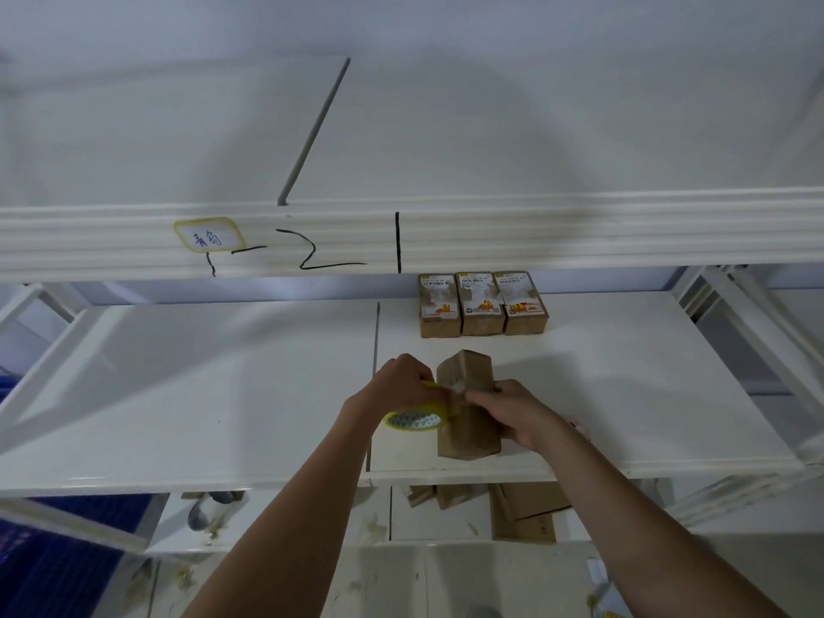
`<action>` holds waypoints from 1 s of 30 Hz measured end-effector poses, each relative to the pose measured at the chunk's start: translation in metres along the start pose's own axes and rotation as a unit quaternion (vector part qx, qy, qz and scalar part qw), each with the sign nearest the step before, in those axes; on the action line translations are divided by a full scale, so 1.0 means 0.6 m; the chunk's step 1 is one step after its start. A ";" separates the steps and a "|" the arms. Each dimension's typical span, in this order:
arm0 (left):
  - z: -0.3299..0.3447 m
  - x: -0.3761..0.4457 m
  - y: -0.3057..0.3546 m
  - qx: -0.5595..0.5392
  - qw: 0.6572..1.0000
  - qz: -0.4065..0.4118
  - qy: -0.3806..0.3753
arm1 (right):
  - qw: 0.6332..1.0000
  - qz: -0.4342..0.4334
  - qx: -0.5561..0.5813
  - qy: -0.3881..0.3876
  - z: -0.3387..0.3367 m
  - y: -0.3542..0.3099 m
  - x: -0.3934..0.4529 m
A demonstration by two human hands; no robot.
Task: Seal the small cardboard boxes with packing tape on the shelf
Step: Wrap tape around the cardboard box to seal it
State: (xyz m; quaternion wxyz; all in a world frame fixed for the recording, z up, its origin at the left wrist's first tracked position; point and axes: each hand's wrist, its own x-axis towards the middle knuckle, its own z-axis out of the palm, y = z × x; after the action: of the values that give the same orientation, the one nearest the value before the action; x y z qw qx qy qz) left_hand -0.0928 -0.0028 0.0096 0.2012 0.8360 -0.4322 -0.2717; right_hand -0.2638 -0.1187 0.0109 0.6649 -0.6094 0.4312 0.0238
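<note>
Left hand (403, 379) grips the tape roll (414, 419), fingers curled over its top; the roll hangs just below and in front of that hand, its core facing me. Right hand (512, 410) holds the small cardboard box (466, 405), which stands tilted on the shelf (223, 372) between the two hands, touching both. The right fingers (479, 396) lie across the box's near face, pressing where the clear tape meets the cardboard (I cannot make out the tape strip itself beyond a pale glint at that spot).

Step in hand, as I judge it: a band of tape is being run around the box's middle, the roll feeding from the left side while the right hand pins the laid end.

Beyond the hands, toward the back of the shelf, three labelled boxes (484, 303) sit side by side, touching one another, well apart from the working box. They look finished, though I can't confirm their seams from here.

Next move likely calls for carrying the roll on around the box while the right hand keeps the box from turning, then tearing or cutting the tape. No cutter in view, so the tear probably needs a sharp pull against a box edge.

More cardboard (526, 510) lies on the lower shelf beneath the right forearm.
</note>
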 end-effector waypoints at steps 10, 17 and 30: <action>-0.032 -0.010 -0.028 -0.115 0.991 -0.014 -0.060 | 1.000 0.000 -0.002 -0.003 -0.024 0.005 0.005; -0.040 -0.001 -0.035 -0.071 0.995 -0.028 -0.062 | 1.000 -0.003 0.000 -0.008 -0.015 0.003 -0.007; -0.038 -0.005 -0.026 0.057 0.996 -0.058 -0.020 | 0.996 -0.036 0.060 -0.054 -0.030 -0.011 -0.016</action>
State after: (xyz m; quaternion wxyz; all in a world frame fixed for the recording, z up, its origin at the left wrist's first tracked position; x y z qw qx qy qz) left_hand -0.0703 0.0107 0.0192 0.1282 0.8641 -0.4020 -0.2744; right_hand -0.2757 -0.1306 0.0242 0.7226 -0.5817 0.3735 0.0068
